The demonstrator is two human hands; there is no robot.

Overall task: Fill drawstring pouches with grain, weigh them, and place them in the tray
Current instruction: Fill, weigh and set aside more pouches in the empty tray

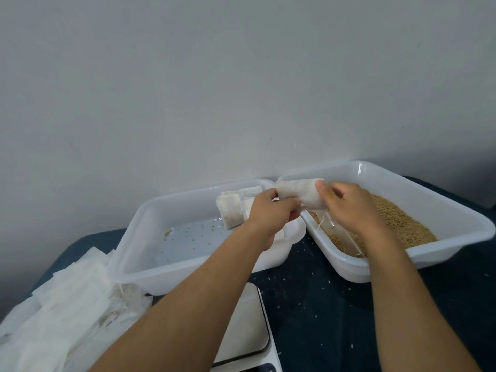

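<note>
White, thin fabric makes up the small drawstring pouch [300, 193] that both hands hold in the air, above the gap between the two trays. The left hand [271, 210] pinches the pouch's left end with curled fingers and thumb; the right hand [349, 208] grips its right end, thumb on top, fingers wrapped beneath. A pale drawstring [346, 232] trails from the pouch down into the tray below the right hand.

That tray, a white rectangular plastic tub holding golden-brown grain [397, 221], is the grain tray [453, 237], and it sits at an angle. Just to its left, corners nearly touching, stands a second white plastic tray [128, 251]; several filled white pouches [230, 213] lie in its far right corner, partly hidden by the left hand, and a few loose grains dot its floor. Left of that second tray, and nearer the person than it, a heap of flat empty white pouches [61, 312] spreads over the dark blue tabletop [322, 304]. Nearer than the grain tray, under the left forearm, sits a white flat-topped kitchen scale [249, 326]. Scattered grains speckle the tabletop between the scale and the grain tray.
</note>
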